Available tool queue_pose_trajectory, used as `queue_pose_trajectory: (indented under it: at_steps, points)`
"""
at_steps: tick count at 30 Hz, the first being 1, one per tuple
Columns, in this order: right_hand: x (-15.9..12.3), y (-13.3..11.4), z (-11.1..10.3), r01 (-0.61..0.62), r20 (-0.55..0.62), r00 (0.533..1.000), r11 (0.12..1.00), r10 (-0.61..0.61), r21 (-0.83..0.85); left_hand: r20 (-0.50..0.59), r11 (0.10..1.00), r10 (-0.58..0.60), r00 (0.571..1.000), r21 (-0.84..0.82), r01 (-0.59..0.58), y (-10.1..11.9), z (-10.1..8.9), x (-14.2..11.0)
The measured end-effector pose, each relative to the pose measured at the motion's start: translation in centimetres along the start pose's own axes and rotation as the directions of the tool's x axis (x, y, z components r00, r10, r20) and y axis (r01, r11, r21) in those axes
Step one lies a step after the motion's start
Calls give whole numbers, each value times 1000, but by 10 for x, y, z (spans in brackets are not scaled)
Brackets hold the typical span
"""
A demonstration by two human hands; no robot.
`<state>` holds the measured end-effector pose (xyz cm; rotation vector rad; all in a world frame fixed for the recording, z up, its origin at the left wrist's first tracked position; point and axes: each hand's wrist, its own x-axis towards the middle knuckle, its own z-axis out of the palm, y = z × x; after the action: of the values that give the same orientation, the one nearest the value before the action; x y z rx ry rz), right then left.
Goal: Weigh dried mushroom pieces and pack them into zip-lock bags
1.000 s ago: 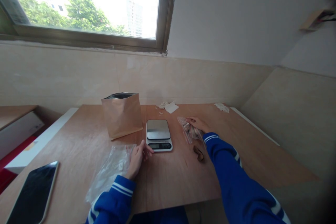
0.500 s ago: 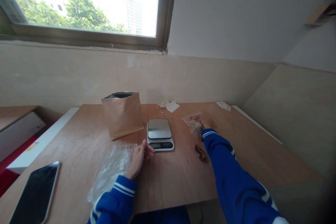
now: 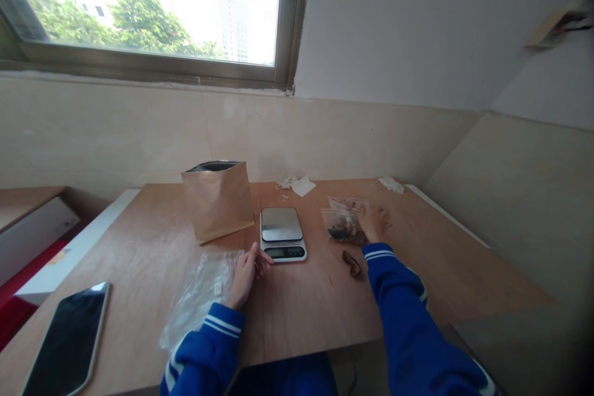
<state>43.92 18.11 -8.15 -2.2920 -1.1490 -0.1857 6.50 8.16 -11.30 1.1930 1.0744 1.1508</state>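
My left hand (image 3: 249, 267) rests on the table with its fingers apart and nothing in them. Its fingertips are at the lower left corner of a kitchen scale (image 3: 281, 224), and clear plastic zip bags (image 3: 200, 294) lie flat beside the wrist. My right hand (image 3: 374, 223) is open, fingers spread, at the right edge of two small zip bags lying one behind the other. The nearer zip bag (image 3: 344, 226) has dark, dried pieces inside. A loose curled brown piece (image 3: 351, 264) lies on the table in front of it. The scale's display cannot be read.
A brown kraft pouch (image 3: 218, 201) stands with its top open, behind and left of the scale. A phone (image 3: 69, 340) lies at the left front. Scraps of white paper (image 3: 303, 186) and a crumpled white bit (image 3: 391, 185) lie along the wall.
My right hand has turned, its fingers now spread. The small zip bag that it held up now lies flatter, with its dark contents showing. My left hand has stayed in place.
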Motion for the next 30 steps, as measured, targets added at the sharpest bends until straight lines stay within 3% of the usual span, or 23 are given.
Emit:
queue_pose_trajectory:
  at_steps: [2, 4, 5, 7, 9, 13, 16, 19, 24, 27, 30]
  points:
    - [-30, 3, -1, 159, -76, 985, 984, -153, 82, -9, 1000, 1, 1000, -6, -1, 2, 0, -1]
    - [-69, 10, 2, 428, -29, 902, 879, -432, 213, -16, 1000, 3, 1000, -15, -3, 3, 1, -1]
    - [-89, 16, 6, 500, -6, 858, 832, -513, 240, -19, 1000, 5, 1000, -23, -6, 4, 2, -2]
    - [-125, 28, 13, 546, 3, 829, 811, -559, 211, -28, 999, 10, 1000, -43, -11, 5, 2, -3]
    - [-149, 40, 20, 531, 11, 841, 828, -542, 179, -51, 998, 17, 999, -59, -20, 4, 2, -3]
    - [-158, 39, 25, 485, -31, 866, 823, -499, 294, -125, 996, 65, 990, -44, -71, 2, -1, -3]
    - [-145, 4, 23, 487, -32, 842, 734, -538, 472, -178, 992, 119, 977, -5, -122, 0, -3, -3]
    - [-132, -55, 26, 507, 31, 776, 652, -630, 563, -213, 988, 157, 964, 37, -152, -2, -3, -4]
    - [-120, -143, 43, 519, 121, 712, 635, -692, 572, -223, 977, 209, 952, 78, -196, -5, -1, -6]
    - [-123, -159, 42, 566, 190, 689, 684, -699, 460, -213, 961, 268, 940, 126, -246, 4, 1, -10]
    - [-133, -147, 28, 567, 95, 766, 738, -636, 366, -226, 904, 391, 892, 274, -327, 33, -2, -11]
